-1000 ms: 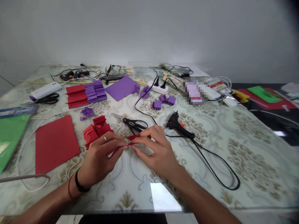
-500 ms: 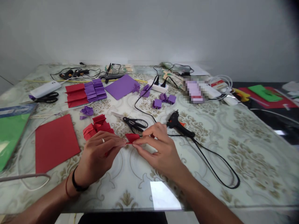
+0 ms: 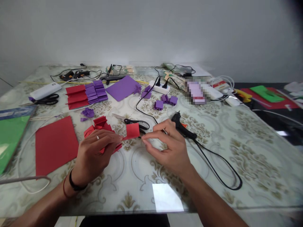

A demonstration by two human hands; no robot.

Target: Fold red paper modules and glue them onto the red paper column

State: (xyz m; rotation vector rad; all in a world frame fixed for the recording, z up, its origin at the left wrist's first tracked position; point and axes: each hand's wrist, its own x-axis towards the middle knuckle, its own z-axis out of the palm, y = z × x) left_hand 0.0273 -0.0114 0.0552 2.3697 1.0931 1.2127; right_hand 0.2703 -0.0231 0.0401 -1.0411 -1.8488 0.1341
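Note:
My left hand is closed in a pinch on a small folded red paper piece, which stands up as a flat square above the table. My right hand sits just right of it, index finger and thumb pinched at the paper's lower right corner. A pile of folded red pieces lies behind my left hand. Black scissors lie right behind the held paper. A black glue gun with its cord rests beyond my right hand.
A flat red sheet lies at the left, a green sheet further left. Pleated red and purple stacks, a purple sheet, small purple folds and a power strip sit further back. The table's front edge is close.
The red piece was low and narrow between both hands; now it is opened up into a raised square. Both hands have shifted slightly away from me and apart.

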